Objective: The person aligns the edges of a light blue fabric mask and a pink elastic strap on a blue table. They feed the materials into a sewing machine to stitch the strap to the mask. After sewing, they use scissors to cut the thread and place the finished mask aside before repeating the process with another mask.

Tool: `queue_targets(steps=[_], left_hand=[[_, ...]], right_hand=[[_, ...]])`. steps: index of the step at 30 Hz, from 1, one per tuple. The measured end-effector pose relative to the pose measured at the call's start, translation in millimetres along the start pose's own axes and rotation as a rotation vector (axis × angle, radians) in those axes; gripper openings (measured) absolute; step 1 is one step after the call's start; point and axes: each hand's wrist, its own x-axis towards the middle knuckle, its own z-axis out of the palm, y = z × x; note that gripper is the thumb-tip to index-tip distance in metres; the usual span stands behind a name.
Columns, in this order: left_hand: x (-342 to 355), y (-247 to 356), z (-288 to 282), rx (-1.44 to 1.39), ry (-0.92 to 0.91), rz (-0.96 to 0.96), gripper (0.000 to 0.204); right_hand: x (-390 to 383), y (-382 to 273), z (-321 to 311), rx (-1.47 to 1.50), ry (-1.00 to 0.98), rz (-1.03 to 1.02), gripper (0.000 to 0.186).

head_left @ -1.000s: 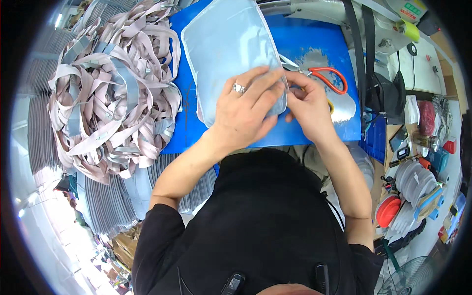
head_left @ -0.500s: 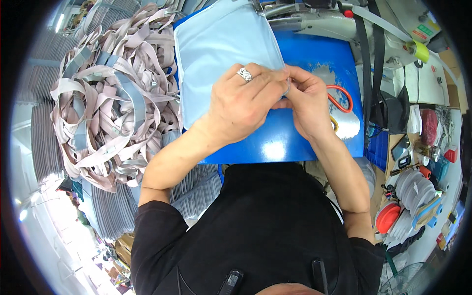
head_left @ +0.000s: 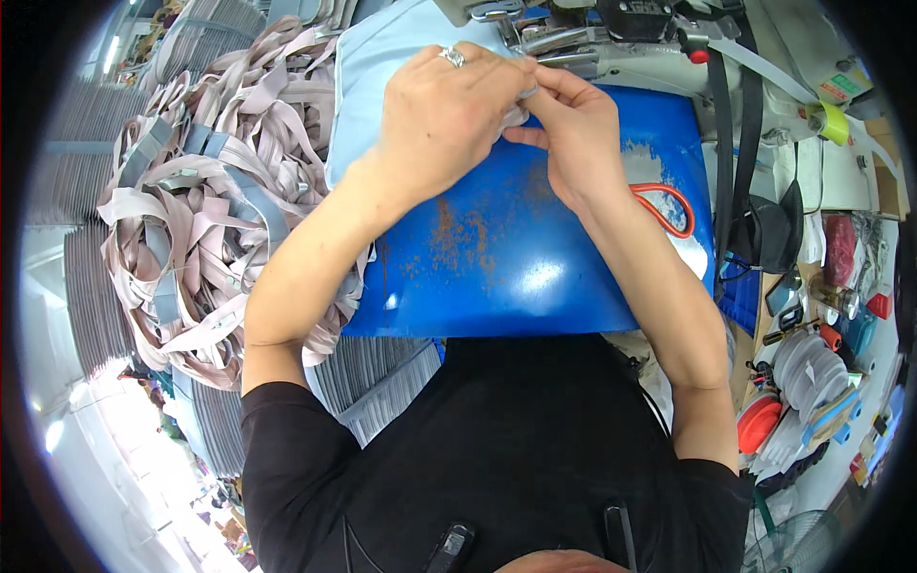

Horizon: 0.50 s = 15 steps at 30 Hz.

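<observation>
Hands are meeting at the far edge of the blue desk point(head_left: 516, 258), just in front of the sewing machine point(head_left: 611, 38). Left hand point(head_left: 449, 115), wearing a ring point(head_left: 452, 56), is curling over and pinching the edge of the pale blue fabric point(head_left: 368, 76); right hand point(head_left: 573, 134) is pressing against it fingertip to fingertip, both closing on the same bit of cloth, though the pinched spot itself is hiding under the fingers. Fabric is spreading from the hands toward the desk's far left corner. Orange-handled scissors point(head_left: 669, 205) are lying on the desk just right of the right wrist. Heaped grey straps point(head_left: 201, 201) are piling up left of the desk. Yellow tape roll point(head_left: 826, 119) is sitting beyond the desk's right edge, and a black strap point(head_left: 726, 124) is hanging down past the machine on that side.
</observation>
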Motion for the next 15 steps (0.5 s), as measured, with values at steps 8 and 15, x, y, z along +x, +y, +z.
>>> queue_targets(steps=[8, 15], left_hand=[[-44.7, -23.3, -25.2, 0.332, -0.206, -0.169, 0.075], [-27.0, -10.1, -81.2, 0.453, -0.384, 0.066, 0.089]], right_hand=[[2.2, -2.0, 17.3, -0.086, 0.152, -0.101, 0.024], [5.9, 8.5, 32.8, -0.332, 0.271, -0.136, 0.037]])
